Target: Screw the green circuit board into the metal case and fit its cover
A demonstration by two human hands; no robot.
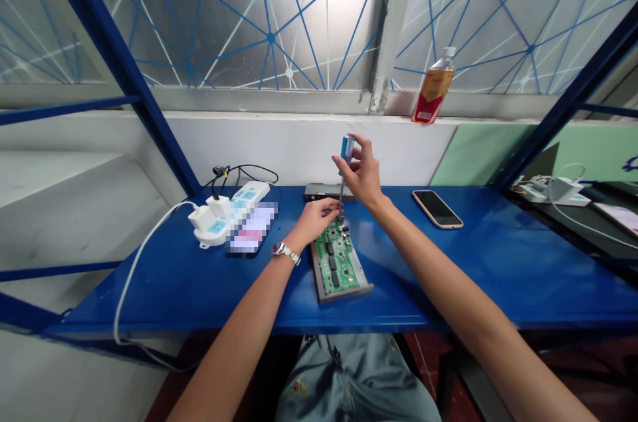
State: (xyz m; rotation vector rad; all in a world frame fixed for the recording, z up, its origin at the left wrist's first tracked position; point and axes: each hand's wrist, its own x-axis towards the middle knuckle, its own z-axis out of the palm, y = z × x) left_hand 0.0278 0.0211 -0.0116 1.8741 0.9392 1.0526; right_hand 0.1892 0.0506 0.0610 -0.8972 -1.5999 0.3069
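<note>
A green circuit board (339,261) lies in a grey metal tray-like casing (319,279) on the blue table. My right hand (363,173) grips the blue handle of a screwdriver (347,148), which stands nearly upright with its shaft pointing down at the board's far end. Close to the shaft's lower part, my left hand (319,217) has its fingers pinched together over that same end. What those fingers hold, if anything, is too small to make out. Where the screwdriver's tip meets the board is partly hidden by my left fingers.
Behind the board lies a flat dark metal box (319,192). A white power strip (234,212) with plugs and cables is at left, beside a phone with a blurred screen (252,229). Another phone (437,209) lies at right. A drink bottle (433,86) stands on the window ledge.
</note>
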